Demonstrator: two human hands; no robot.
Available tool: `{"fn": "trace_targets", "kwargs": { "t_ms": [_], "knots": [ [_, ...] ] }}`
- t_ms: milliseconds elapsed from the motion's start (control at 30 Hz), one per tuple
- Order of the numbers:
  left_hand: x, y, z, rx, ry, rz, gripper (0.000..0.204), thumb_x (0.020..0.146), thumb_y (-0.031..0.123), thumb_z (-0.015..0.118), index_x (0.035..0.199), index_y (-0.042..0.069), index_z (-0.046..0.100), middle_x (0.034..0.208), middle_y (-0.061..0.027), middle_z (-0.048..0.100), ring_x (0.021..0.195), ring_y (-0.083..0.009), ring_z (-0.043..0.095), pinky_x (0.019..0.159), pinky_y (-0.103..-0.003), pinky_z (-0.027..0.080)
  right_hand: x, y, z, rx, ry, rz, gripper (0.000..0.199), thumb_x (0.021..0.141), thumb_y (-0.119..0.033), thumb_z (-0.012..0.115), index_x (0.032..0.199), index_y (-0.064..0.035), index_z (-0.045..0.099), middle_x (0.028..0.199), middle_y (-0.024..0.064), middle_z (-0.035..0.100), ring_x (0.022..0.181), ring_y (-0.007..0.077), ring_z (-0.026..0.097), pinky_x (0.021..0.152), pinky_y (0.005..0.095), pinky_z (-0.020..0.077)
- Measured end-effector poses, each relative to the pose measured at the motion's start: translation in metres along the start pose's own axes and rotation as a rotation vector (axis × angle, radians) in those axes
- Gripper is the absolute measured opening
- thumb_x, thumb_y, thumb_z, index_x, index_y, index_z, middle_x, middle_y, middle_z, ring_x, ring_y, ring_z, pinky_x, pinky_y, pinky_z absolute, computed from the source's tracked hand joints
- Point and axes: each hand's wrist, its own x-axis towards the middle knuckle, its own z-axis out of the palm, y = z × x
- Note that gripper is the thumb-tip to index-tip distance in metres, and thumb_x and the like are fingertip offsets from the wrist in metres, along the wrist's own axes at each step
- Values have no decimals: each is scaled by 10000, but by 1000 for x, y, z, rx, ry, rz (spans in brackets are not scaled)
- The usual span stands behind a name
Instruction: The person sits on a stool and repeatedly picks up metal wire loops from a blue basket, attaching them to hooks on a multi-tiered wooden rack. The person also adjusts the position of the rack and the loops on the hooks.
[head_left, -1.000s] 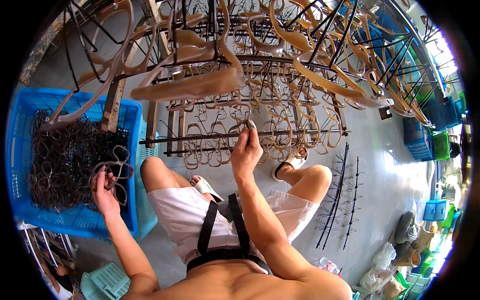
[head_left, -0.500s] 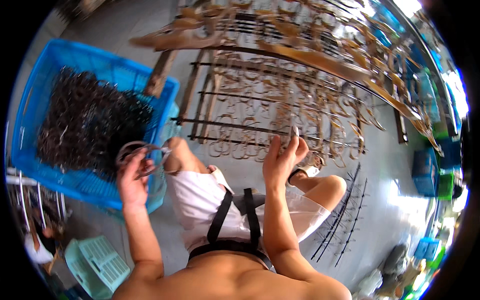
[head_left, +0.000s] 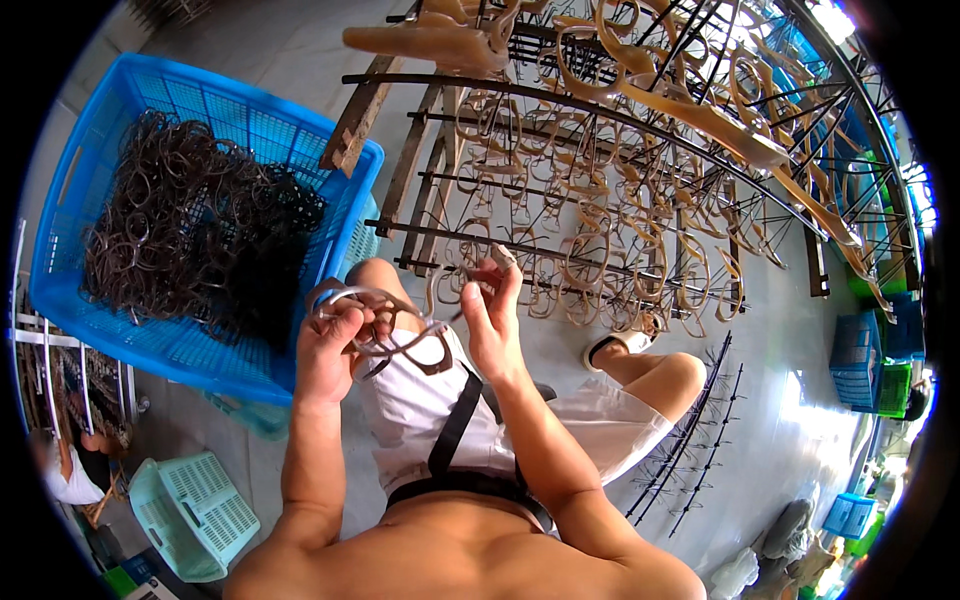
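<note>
Brown spectacle frame pieces [head_left: 436, 328] lie just right of the blue basket [head_left: 190, 362], clamped in the grip of the left hand [head_left: 330, 350]; whether the right hand [head_left: 491, 325], farther right of the basket, pinches them or only adjoins them cannot be told. Overlapping loops could snag, or a piece could slip and drop if the hold loosens. The pieces appear glossy, slender and curved, with open rims and pale highlights.

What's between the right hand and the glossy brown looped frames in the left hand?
Nothing visible: the glossy brown, plastic-looking looped frames in the left hand extend right up near the right hand. Whether they touch it, I can't tell.
</note>
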Motion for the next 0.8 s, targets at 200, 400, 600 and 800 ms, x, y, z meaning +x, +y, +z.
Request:
{"fn": "trace_targets", "kwargs": {
  "t_ms": [200, 400, 600, 800],
  "knots": [
    [-3, -17, 13, 272, -9, 160, 85, 821, 84, 646, 859, 13, 620, 956, -96, 624, 839, -142, 588, 751, -255, 457, -11, -12, -9, -209, -352, 199, 397, 913, -295, 545, 1101, 46, 468, 1123, 226, 450, 1002, 310, 480, 857, 365, 400],
    [-5, -19, 43, 801, -234, 75, 148, 863, 97, 604, 874, -46, 642, 878, -87, 622, 813, -143, 597, 678, -259, 475, -18, -5, -6, -143, -77, 10, 251, 921, -130, 520, 1117, 18, 464, 936, 161, 531, 812, 234, 541, 687, 333, 443],
    [-5, -33, 0, 464, -65, -73, 265, 935, 238, 515, 823, 19, 613, 861, -50, 634, 752, -111, 590, 626, -226, 451, 27, -14, -37, 21, 385, 12, 195, 982, -203, 411, 1004, -24, 484, 541, -1, 489, 432, 60, 441, 386, 218, 359],
    [1, -18, -9, 468, -64, -72, 116, 887, 16, 532, 976, -9, 602, 992, -79, 604, 759, -138, 610, 703, -256, 505, 64, 26, -27, -411, 698, -45, 217, 969, -192, 427, 834, -27, 468, 570, 38, 556, 436, 118, 488, 407, 283, 368]
  ]
}}
